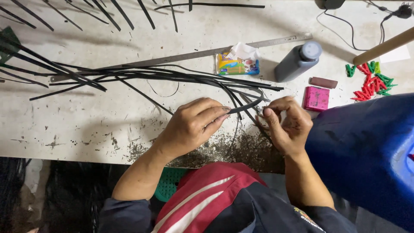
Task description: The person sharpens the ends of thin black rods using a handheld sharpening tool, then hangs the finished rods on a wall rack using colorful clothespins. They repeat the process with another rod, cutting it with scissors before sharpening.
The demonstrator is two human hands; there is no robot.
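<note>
Broadly, a pale worktable [77, 121] fills the view, with a blue container [366, 151] at its right edge. Long black strips [142, 74] fan across the top beside a metal ruler [194, 55]. A grey bottle [297, 61] lies near a small tissue packet [238, 64], a pink box [316, 98] and coloured clips [371, 81]. The left hand [192, 125] pinches one thin black strip [246, 106] between its fingertips; the right hand [286, 123] is closed around that strip's end, above dark shavings [241, 149].
</note>
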